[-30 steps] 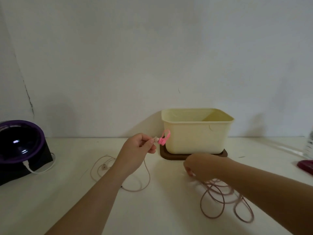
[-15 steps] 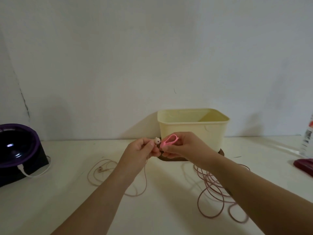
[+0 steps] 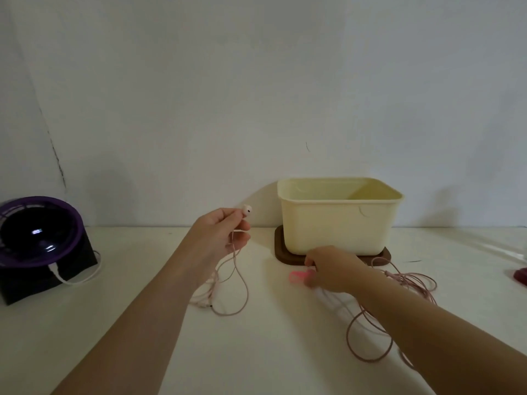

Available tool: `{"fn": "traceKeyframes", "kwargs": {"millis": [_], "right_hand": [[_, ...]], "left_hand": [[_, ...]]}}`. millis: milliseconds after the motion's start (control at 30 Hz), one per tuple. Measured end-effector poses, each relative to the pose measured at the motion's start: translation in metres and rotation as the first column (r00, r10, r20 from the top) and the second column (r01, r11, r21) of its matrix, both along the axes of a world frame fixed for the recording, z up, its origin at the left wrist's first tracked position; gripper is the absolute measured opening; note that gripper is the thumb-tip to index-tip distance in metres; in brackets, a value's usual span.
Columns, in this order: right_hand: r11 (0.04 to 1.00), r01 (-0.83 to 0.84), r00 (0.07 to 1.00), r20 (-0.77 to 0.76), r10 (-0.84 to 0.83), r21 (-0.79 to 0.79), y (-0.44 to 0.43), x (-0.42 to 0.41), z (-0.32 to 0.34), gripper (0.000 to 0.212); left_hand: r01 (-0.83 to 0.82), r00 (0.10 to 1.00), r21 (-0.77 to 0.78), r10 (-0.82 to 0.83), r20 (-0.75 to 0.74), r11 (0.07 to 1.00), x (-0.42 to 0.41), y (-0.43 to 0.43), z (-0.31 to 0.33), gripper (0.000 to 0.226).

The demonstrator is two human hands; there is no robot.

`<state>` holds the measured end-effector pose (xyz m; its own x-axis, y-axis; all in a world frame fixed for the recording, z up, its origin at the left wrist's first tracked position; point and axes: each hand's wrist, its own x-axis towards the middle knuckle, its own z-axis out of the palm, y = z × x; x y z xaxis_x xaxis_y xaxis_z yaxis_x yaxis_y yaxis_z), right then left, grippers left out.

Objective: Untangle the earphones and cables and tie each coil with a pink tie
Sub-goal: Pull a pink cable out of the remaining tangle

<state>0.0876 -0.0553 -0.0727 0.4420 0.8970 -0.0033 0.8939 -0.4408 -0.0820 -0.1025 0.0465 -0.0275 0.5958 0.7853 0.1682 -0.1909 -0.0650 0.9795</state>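
Note:
My left hand [image 3: 221,238] is raised above the table and pinches the pink earphone cord just below a pale earbud [image 3: 247,210]. The earphone cord [image 3: 228,295] hangs from that hand in loops down to the table. My right hand [image 3: 332,269] is low on the table in front of the cream box and holds a blurred pink tie [image 3: 296,277] at its fingertips. A tangled pink cable [image 3: 399,283] lies in loops under and beside my right forearm.
A cream plastic box [image 3: 339,218] stands on a dark wooden coaster [image 3: 281,252] against the wall. A purple and black fan [image 3: 37,240] with a white cord sits at the left. A dark red object [image 3: 521,276] shows at the right edge.
My right hand took the pink tie away from the earbud and dropped to the table in front of the box. My left hand kept hold of the earphone cord and rose slightly.

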Motion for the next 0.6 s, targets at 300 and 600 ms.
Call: {"fn": "traceKeyframes", "kwargs": {"millis": [300,600], "right_hand": [[0.894,-0.197,0.559,-0.703,0.44,0.403,0.009,-0.076,0.044,0.033],[0.822,0.159,0.274,-0.824,0.495,0.547,0.015,-0.064,0.042,0.023]], "left_hand": [[0.137,0.981,0.032,-0.14,0.133,0.99,-0.004,-0.011,0.015,0.016],[0.111,0.943,0.465,0.055,-0.329,0.878,-0.033,0.012,0.01,0.014]]}}
